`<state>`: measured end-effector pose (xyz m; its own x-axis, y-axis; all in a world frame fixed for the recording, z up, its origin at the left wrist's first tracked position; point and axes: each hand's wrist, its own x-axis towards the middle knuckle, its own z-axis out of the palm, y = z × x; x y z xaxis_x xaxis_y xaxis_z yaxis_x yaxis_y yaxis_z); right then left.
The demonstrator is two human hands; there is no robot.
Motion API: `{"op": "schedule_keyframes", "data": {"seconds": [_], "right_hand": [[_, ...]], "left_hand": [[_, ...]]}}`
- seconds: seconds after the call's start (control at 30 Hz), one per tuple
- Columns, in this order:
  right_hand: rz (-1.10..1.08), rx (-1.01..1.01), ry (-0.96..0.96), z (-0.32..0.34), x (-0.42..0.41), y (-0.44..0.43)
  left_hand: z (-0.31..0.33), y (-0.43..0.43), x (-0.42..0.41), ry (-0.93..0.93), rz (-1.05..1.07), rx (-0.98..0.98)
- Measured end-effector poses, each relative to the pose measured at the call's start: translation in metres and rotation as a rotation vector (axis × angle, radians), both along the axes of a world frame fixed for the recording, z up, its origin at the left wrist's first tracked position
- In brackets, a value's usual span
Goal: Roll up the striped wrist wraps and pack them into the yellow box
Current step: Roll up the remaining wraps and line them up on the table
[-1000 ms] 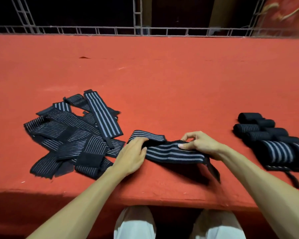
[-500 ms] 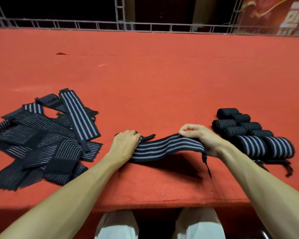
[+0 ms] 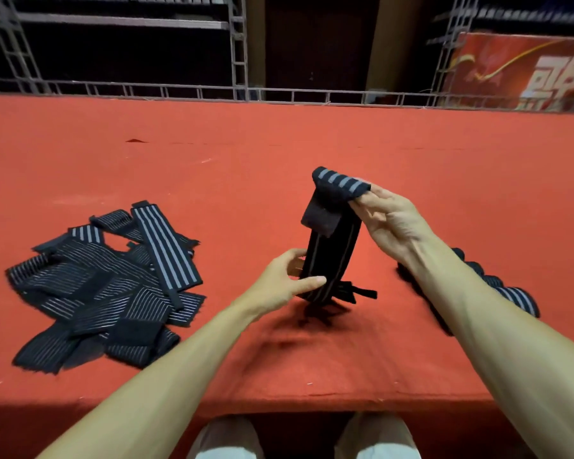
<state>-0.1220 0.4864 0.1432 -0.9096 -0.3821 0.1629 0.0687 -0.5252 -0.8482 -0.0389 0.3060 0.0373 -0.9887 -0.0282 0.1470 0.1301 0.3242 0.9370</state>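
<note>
Upright striped wrist wrap: right hand pinches its top, left hand grips its lower end. At 9 o'clock lie loose wraps, at 3 o'clock rolled wraps.

A bench covered in red cloth fills the foreground. Behind it runs a grey metal truss frame against darkness, with a red banner at right.
</note>
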Motion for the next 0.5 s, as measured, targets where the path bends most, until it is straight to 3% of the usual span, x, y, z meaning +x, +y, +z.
{"op": "schedule_keyframes", "data": {"seconds": [0.13,0.23,0.4,0.5], "right_hand": [[-0.294,0.368,0.049,0.017,-0.001,0.003],[-0.466,0.503,0.105,0.031,-0.006,0.010],[-0.618,0.494,0.156,0.052,-0.016,0.009],[-0.616,0.426,0.087,0.059,-0.016,0.005]], "left_hand": [[0.005,0.020,-0.013,0.114,0.075,-0.067],[0.022,0.024,-0.006,0.158,0.052,-0.090],[0.033,0.015,0.013,0.044,-0.122,-0.050],[0.035,0.013,0.020,-0.047,-0.196,-0.135]]}}
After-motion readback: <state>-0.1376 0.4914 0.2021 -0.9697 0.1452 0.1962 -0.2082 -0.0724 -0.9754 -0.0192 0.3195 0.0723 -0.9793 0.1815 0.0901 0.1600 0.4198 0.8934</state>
